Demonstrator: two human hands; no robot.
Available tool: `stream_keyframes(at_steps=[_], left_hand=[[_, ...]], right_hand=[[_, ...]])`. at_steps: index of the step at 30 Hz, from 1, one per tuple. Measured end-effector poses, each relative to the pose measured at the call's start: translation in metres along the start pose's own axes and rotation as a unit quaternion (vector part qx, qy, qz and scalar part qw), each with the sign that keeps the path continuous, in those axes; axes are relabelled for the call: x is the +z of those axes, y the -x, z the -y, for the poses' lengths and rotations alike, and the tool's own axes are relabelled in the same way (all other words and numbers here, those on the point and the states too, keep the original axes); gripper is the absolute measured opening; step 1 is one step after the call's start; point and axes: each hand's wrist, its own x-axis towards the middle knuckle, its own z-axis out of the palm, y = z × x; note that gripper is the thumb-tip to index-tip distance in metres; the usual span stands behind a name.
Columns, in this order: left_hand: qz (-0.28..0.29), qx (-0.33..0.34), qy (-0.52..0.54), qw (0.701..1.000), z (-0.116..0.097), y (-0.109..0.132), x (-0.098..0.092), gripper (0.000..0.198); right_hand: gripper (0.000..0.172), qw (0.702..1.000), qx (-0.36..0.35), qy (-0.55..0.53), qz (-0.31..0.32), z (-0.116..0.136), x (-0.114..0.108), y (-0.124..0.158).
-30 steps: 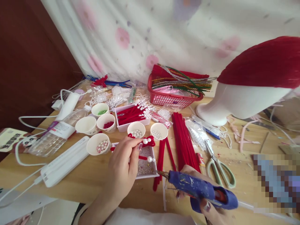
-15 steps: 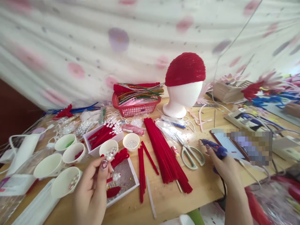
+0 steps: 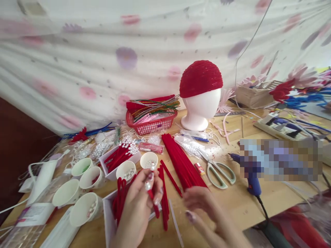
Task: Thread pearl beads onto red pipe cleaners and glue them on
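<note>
My left hand (image 3: 137, 208) is closed in a pinch on a small red chenille piece with pearl beads (image 3: 148, 186); its lower red end shows below my fingers. Just behind that hand is a white box (image 3: 108, 220) with red chenille loops in it. My right hand (image 3: 209, 213), slightly blurred, is held with fingers apart and nothing in them, over the near end of a bundle of red chenille stems (image 3: 182, 162). Farther right a blue glue gun (image 3: 254, 184) lies on the table, partly masked by blurred blocks.
Scissors (image 3: 221, 174) and a glue stick (image 3: 199, 169) lie right of the stems. Paper cups (image 3: 66, 193) with beads crowd the left. Behind stand a red basket (image 3: 152, 125) and a white foam head (image 3: 199, 110) wearing a red cap (image 3: 201, 79). A cord (image 3: 263, 206) trails off the right edge.
My right hand has let go of the glue gun and come left toward my left hand. My left hand has moved right with the beaded piece. The view has shifted slightly.
</note>
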Motion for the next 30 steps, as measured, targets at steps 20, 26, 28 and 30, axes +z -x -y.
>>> stream_keyframes(at_steps=[20,26,28,30], left_hand=[[-0.049,0.158,-0.395,0.903,-0.022,0.020,-0.073,0.014],[0.083,0.168,-0.703,0.686,-0.014,-0.003,-0.080,0.027],[0.093,0.165,-0.744,0.641,-0.006,-0.010,-0.079,0.028],[0.102,0.153,-0.758,0.626,-0.002,-0.014,-0.081,0.025]], right_hand=[[0.024,0.949,0.038,-0.284,0.134,0.005,0.057,-0.064],[0.027,0.924,0.070,-0.280,0.249,-0.002,0.048,-0.089],[0.030,0.921,0.075,-0.282,0.259,-0.004,0.054,-0.090],[0.033,0.914,0.084,-0.292,0.271,-0.004,0.059,-0.089]])
